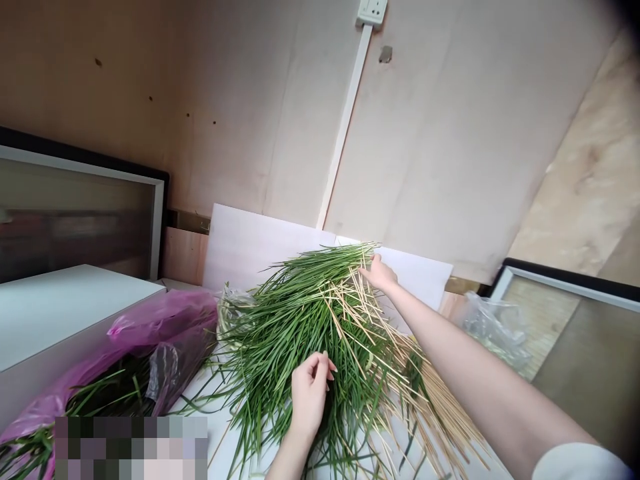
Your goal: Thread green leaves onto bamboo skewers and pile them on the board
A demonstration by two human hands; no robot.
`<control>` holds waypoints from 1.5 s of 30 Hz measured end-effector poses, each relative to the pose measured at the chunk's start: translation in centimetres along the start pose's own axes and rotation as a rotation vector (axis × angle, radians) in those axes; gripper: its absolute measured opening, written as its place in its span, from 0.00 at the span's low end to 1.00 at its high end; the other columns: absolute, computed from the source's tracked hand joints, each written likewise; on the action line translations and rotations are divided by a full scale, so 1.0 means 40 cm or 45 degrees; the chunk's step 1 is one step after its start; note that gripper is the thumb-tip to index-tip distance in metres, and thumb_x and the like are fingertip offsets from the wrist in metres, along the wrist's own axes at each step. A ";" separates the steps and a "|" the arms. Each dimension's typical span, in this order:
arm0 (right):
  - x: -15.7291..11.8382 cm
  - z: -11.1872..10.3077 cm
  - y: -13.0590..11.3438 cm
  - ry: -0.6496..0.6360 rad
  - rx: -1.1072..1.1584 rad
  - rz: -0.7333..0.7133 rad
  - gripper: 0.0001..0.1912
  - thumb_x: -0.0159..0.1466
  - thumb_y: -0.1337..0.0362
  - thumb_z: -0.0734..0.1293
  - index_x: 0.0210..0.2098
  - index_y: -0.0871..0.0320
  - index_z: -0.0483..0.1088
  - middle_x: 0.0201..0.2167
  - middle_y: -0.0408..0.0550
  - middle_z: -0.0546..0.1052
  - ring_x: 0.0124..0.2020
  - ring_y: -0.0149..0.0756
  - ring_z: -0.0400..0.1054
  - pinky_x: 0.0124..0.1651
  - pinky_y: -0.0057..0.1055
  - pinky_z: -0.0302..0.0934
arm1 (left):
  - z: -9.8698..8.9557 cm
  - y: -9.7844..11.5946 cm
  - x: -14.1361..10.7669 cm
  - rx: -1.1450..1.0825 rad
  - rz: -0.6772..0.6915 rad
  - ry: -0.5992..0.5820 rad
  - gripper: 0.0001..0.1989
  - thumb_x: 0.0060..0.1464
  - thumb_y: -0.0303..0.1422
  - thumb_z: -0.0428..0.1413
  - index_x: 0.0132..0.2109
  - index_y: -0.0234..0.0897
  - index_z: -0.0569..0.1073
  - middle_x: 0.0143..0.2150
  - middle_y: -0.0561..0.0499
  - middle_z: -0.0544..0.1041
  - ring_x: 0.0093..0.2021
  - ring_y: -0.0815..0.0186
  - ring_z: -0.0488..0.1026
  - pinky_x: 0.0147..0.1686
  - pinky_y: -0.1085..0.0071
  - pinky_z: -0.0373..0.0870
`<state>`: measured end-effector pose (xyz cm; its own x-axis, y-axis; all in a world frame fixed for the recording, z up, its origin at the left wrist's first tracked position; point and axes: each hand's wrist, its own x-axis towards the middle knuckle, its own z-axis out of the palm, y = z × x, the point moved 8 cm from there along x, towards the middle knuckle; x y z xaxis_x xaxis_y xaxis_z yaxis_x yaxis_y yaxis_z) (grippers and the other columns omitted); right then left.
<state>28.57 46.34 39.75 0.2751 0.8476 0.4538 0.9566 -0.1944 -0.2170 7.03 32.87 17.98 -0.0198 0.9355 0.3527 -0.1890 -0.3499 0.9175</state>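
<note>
Closest to us, a white sleeve (pixel 580 461) sits at lower right, and from it our right arm (pixel 465 373) reaches far across the white table (pixel 216 430). Our right hand (pixel 384 273) is up at the far end of the green blades (pixel 295 327), thumb and forefinger slightly parted; whether they hold anything, we cannot tell. Down in front, our left hand (pixel 309 393) is curled, thumb against fingers, over the near side; we cannot tell if a blade is pinched there. Between and around both hands the blades sprawl, a thick heap mid-table, with straw-coloured stalks (pixel 450 400) criss-crossing on top and fanning out to the right. To the left we have a pink plastic bag (pixel 165 317) with more greenery (pixel 113 390) showing, beside a white box (pixel 80 300). Off right, a crumpled clear bag (pixel 497 327); behind, white boards (pixel 265 247) against the wall (pixel 450 133), where a pale strip (pixel 347 127) runs up to a socket (pixel 373 10).
</note>
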 end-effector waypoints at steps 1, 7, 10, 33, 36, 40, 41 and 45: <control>-0.007 -0.008 0.002 0.020 -0.011 -0.026 0.26 0.72 0.50 0.66 0.61 0.60 0.65 0.45 0.52 0.77 0.42 0.45 0.75 0.47 0.45 0.69 | 0.000 -0.001 0.000 0.005 0.001 -0.004 0.25 0.62 0.51 0.51 0.29 0.34 0.73 0.23 0.53 0.68 0.23 0.70 0.62 0.25 0.74 0.57; -0.088 -0.089 0.126 0.261 -0.108 -0.125 0.17 0.77 0.55 0.56 0.60 0.58 0.61 0.38 0.51 0.80 0.40 0.47 0.75 0.41 0.36 0.61 | 0.001 0.000 0.004 0.008 0.000 -0.038 0.25 0.61 0.52 0.52 0.29 0.34 0.73 0.23 0.53 0.68 0.22 0.70 0.62 0.24 0.74 0.58; -0.166 -0.090 0.275 0.287 -0.201 -0.090 0.14 0.78 0.61 0.54 0.58 0.58 0.64 0.37 0.50 0.79 0.40 0.46 0.74 0.41 0.35 0.59 | 0.003 0.007 0.006 0.003 -0.002 -0.051 0.25 0.60 0.52 0.53 0.30 0.34 0.74 0.23 0.53 0.69 0.22 0.70 0.63 0.24 0.74 0.58; -0.468 0.255 0.765 -0.573 -0.418 0.258 0.12 0.72 0.60 0.69 0.51 0.61 0.73 0.50 0.52 0.76 0.47 0.45 0.74 0.50 0.47 0.71 | 0.025 0.029 0.003 0.052 0.042 -0.113 0.19 0.63 0.44 0.53 0.29 0.36 0.74 0.25 0.51 0.71 0.24 0.69 0.63 0.25 0.74 0.61; -0.482 0.226 0.774 -0.552 -0.368 0.245 0.13 0.73 0.59 0.68 0.51 0.61 0.73 0.49 0.52 0.76 0.47 0.45 0.74 0.50 0.46 0.70 | 0.028 0.032 0.002 0.064 0.046 -0.121 0.19 0.63 0.43 0.53 0.29 0.36 0.74 0.26 0.51 0.71 0.24 0.69 0.64 0.25 0.74 0.62; -0.554 0.179 0.782 -0.498 -0.264 0.205 0.12 0.73 0.57 0.67 0.46 0.61 0.74 0.44 0.49 0.77 0.44 0.43 0.74 0.50 0.45 0.68 | 0.034 0.028 0.003 0.098 0.044 -0.148 0.19 0.62 0.45 0.54 0.29 0.36 0.75 0.24 0.51 0.71 0.25 0.68 0.64 0.25 0.74 0.62; -0.581 0.162 0.787 -0.466 -0.243 0.209 0.12 0.74 0.57 0.66 0.43 0.61 0.74 0.41 0.48 0.77 0.43 0.42 0.74 0.49 0.44 0.68 | 0.036 0.026 0.003 0.114 0.047 -0.157 0.20 0.62 0.45 0.54 0.29 0.36 0.75 0.24 0.51 0.71 0.25 0.68 0.65 0.26 0.74 0.63; -0.719 0.083 0.828 -0.255 -0.139 0.296 0.16 0.74 0.62 0.57 0.30 0.55 0.67 0.28 0.48 0.74 0.36 0.47 0.72 0.40 0.40 0.62 | 0.044 0.024 0.000 0.162 0.070 -0.188 0.20 0.62 0.46 0.54 0.29 0.37 0.75 0.25 0.52 0.73 0.26 0.68 0.66 0.27 0.74 0.64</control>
<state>52.01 17.16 16.63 0.4733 0.8525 0.2218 0.8781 -0.4366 -0.1959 8.57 32.46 19.21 0.1191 0.9010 0.4170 -0.0657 -0.4120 0.9088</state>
